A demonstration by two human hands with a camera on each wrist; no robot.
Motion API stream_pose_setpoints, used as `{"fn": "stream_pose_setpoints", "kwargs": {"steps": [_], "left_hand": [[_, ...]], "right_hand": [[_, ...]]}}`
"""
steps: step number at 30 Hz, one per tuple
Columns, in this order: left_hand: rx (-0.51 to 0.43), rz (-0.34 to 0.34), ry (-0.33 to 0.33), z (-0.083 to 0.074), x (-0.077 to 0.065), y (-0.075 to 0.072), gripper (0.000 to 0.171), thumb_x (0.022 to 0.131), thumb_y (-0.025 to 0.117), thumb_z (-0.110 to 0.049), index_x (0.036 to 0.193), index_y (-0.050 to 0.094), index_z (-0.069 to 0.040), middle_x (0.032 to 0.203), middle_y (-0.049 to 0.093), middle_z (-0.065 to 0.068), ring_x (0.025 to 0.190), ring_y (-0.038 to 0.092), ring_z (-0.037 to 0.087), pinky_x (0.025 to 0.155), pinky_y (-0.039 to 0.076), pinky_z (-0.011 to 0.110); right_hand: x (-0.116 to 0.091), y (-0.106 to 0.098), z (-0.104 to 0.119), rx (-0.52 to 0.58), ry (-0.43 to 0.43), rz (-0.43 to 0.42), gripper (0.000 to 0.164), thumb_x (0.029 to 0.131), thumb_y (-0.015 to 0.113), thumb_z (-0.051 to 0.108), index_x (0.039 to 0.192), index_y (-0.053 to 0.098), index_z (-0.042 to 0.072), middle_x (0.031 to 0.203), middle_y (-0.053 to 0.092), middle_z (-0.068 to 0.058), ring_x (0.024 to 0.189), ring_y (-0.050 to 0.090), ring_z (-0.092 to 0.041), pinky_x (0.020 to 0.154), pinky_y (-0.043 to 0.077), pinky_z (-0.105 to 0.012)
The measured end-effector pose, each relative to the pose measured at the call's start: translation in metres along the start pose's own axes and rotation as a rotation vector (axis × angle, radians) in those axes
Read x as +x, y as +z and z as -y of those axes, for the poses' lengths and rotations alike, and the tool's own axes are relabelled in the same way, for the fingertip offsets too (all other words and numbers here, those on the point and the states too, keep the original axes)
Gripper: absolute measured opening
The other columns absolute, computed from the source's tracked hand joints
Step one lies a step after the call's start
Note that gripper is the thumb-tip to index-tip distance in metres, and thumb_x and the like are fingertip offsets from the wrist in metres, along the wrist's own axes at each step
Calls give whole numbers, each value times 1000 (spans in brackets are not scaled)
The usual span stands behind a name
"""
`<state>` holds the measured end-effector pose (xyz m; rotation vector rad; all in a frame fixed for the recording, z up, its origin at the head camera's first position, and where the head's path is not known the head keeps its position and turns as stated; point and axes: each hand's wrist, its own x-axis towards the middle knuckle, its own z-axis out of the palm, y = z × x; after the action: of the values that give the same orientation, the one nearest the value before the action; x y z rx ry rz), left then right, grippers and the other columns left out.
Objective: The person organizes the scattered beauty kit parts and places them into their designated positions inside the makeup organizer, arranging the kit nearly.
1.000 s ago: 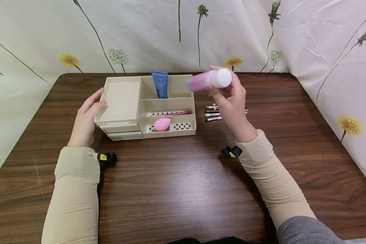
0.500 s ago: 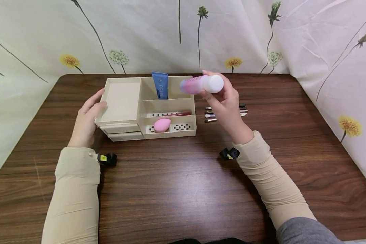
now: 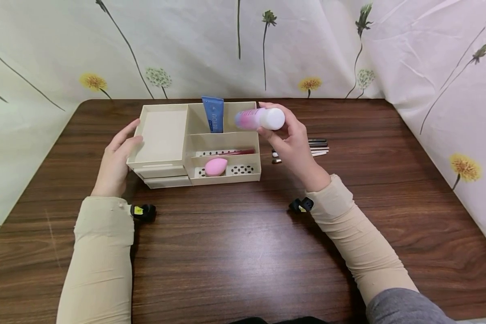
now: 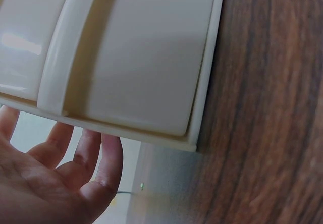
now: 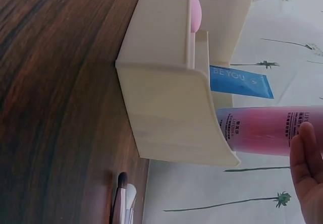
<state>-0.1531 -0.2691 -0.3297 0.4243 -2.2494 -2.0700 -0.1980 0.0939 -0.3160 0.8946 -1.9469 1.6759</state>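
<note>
My right hand (image 3: pixel 291 146) grips a pink-and-blue plastic bottle (image 3: pixel 249 119) with a white cap, near the capped end. The bottle tilts, its bluish base at the back right compartment of a cream desktop organizer (image 3: pixel 164 132). In the right wrist view that base (image 5: pixel 227 128) dips behind the organizer's side wall. Beside it, a blue tube (image 3: pixel 213 114) marked "BE YOU" stands in the same back section. My left hand (image 3: pixel 113 157) rests against the organizer's left side; in the left wrist view its fingertips (image 4: pixel 111 146) touch the wall beside the drawers.
A pink makeup sponge (image 3: pixel 216 167) lies in the front compartment, and dark red slim sticks (image 3: pixel 240 152) in the middle one. Several makeup brushes (image 3: pixel 317 147) lie on the wooden table (image 3: pixel 227 252) right of the organizer. A flower-printed cloth (image 3: pixel 210 49) hangs behind.
My right hand has carried the bottle left and slightly toward me, from the organizer's right edge to over its back right compartment. The left hand and organizer stay in place.
</note>
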Motion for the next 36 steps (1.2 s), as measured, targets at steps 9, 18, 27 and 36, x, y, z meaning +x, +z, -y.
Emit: {"fn": "stream_pose_setpoints", "kwargs": {"steps": [9,18,27,36], "left_hand": [[22,1,3,0,-1,0,51,97,58,-41,147,46,-40,161,28,-8,139,35,20,103,34,31],[23,2,9,0,-2,0,51,98,57,-41,147,45,-40,161,30,-5,139,37,20,104,34,33],[9,4,20,2,-4,-1,51,98,58,-41,147,46,-40,160,33,1,132,42,19,84,42,19],[7,4,27,3,-4,-2,51,98,58,-41,147,46,-40,159,35,3,127,45,17,80,44,17]], "right_hand": [[5,4,-3,-6,37,-34,40,86,73,-3,124,59,-8,123,65,-22,92,60,-3,79,52,-20],[29,12,1,-67,167,-57,42,81,81,4,118,65,-5,102,68,-15,66,55,-4,63,47,-19],[53,15,-2,-191,360,-15,48,79,85,22,121,68,8,108,67,-9,64,54,-10,66,45,-20],[62,19,-11,-249,398,21,47,77,86,29,117,69,11,109,68,-6,69,55,-15,68,45,-22]]}}
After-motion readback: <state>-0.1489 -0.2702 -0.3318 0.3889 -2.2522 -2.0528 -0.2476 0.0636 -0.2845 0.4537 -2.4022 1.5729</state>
